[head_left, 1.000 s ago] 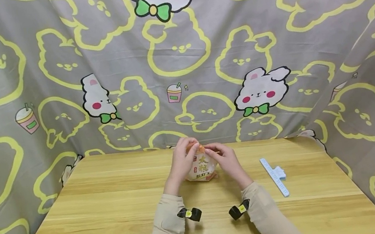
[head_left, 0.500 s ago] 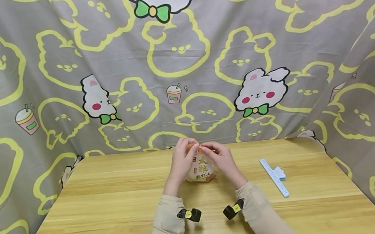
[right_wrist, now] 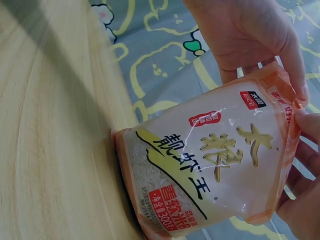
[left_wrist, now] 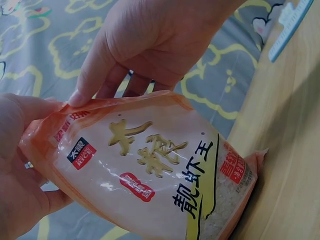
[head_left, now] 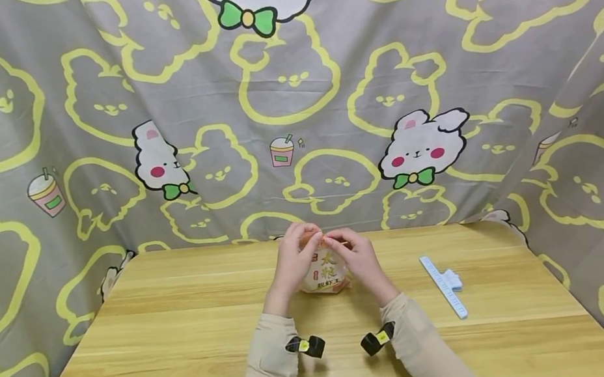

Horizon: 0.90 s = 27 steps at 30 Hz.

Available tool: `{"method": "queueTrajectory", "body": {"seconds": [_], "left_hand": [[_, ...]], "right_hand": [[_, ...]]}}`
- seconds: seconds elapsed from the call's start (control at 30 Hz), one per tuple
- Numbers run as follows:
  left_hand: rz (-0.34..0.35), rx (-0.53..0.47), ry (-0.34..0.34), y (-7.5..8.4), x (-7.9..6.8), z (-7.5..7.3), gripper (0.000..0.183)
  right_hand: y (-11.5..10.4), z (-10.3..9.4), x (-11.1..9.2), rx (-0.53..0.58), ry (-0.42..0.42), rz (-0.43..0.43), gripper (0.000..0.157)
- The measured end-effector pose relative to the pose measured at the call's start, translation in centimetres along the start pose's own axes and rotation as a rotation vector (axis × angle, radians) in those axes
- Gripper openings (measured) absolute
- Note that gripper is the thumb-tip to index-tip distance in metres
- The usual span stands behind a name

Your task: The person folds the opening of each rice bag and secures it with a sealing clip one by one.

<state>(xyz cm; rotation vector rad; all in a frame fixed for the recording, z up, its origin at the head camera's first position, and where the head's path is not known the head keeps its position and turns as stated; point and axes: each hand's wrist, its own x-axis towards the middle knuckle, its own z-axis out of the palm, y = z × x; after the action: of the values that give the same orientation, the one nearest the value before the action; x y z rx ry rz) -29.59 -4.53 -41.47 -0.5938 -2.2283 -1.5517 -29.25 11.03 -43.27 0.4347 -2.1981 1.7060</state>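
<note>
A small bag of rice (head_left: 327, 275), white with orange edges, gold lettering and a see-through lower part, stands upright on the table. Its orange top edge is held from both sides. My left hand (head_left: 296, 256) pinches the top at the left, thumb in front and fingers behind. My right hand (head_left: 357, 256) pinches the same edge, its thumb close to the left thumb. In the left wrist view the right hand (left_wrist: 145, 47) shows at the top, with its thumb pressed on the folded edge. Most of the fingers are hidden behind the bag.
A pale blue sealing clip (head_left: 443, 287) shaped like a ruler lies on the wooden table (head_left: 185, 352), right of the right hand. Behind the table hangs a grey curtain (head_left: 322, 126) with yellow outlines and cartoon animals, which also lines both sides.
My right hand has moved slightly left along the bag's top edge, closer to the left thumb. The left hand, the bag and the clip have stayed about where they were.
</note>
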Motion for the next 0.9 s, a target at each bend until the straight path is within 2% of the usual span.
{"method": "queueTrajectory", "body": {"seconds": [0.13, 0.4, 0.9], "left_hand": [[-0.009, -0.014, 0.007, 0.05, -0.01, 0.0, 0.013], [-0.009, -0.046, 0.031, 0.1, -0.11, 0.11, 0.014], [-0.005, 0.033, 0.088, 0.54, -0.2, 0.5, 0.016]], "right_hand": [[0.9, 0.13, 0.14, -0.013, 0.015, -0.008, 0.015], [1.08, 0.09, 0.17, -0.021, 0.024, -0.041, 0.014], [0.78, -0.08, -0.07, -0.014, 0.024, -0.046, 0.014]]}}
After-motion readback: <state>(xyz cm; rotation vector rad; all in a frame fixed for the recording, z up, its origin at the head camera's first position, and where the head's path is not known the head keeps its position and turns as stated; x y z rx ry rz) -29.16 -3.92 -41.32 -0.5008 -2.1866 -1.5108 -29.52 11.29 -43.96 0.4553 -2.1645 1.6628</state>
